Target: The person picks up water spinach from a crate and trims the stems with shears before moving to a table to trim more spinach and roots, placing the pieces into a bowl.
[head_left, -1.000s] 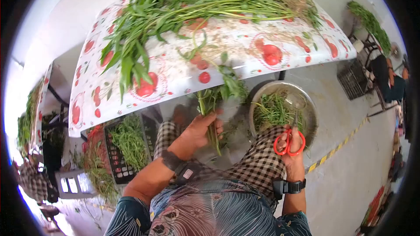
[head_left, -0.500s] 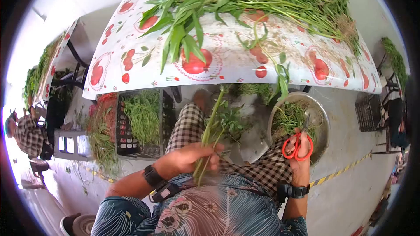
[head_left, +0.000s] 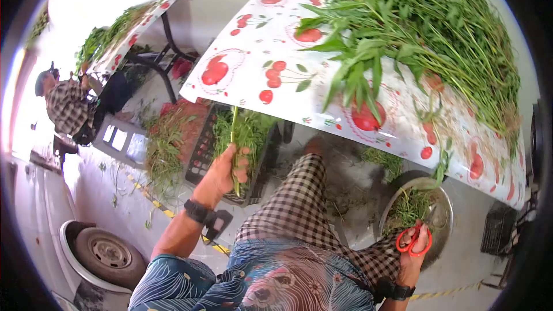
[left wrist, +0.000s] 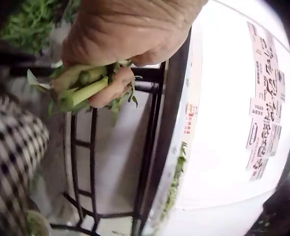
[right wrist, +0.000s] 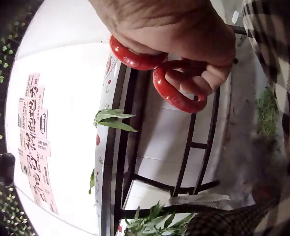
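My left hand [head_left: 222, 173] grips a small bunch of green leafy stems [head_left: 235, 124] over a black plastic crate [head_left: 197, 158] full of cut greens. In the left wrist view the thick cut stem ends [left wrist: 88, 96] poke out from under the curled fingers. Near the rim of a metal basin [head_left: 448, 219], my right hand [head_left: 416, 247] holds scissors with red handles [head_left: 425, 243], fingers through the loops. The blades point towards the greens [head_left: 410, 207] in the basin. The right wrist view shows both red loops [right wrist: 177, 96] around the fingers, with the blades hidden.
A table with a fruit-print cloth [head_left: 247, 60] stands in front, heaped with long leafy stems [head_left: 438, 34]. A red sack [head_left: 184, 132] and a grey crate [head_left: 124, 141] stand to the left. Farther left are a seated person [head_left: 69, 106] and a vehicle wheel [head_left: 109, 253].
The view has turned left. My left hand has carried the stems from near my lap, leftwards over the black crate. My right hand keeps holding the scissors by the basin.
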Motion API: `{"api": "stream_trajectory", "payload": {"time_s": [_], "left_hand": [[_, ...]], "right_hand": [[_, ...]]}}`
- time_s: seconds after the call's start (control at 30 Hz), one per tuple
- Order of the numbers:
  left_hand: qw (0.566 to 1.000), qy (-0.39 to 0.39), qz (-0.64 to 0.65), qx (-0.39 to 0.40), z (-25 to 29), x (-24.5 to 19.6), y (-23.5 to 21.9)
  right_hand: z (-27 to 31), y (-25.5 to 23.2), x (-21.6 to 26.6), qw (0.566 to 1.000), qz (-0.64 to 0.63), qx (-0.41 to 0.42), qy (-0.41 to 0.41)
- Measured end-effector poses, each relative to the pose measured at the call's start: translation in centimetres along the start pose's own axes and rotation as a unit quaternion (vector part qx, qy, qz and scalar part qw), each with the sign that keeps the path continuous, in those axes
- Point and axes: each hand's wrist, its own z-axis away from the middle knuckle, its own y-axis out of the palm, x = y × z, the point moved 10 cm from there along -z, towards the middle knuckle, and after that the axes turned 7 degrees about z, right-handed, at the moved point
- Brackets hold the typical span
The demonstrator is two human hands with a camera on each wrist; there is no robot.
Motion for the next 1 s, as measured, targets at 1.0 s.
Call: {"api": "stream_trajectory", "payload": {"time_s": [1.0], "left_hand": [[0.716, 0.229, -0.627, -0.206, -17.4, -2.8, -19.0]], "right_hand": [[-0.2, 1.1, -1.1, 0.992, 0.115, 0.027, 0.036]]}}
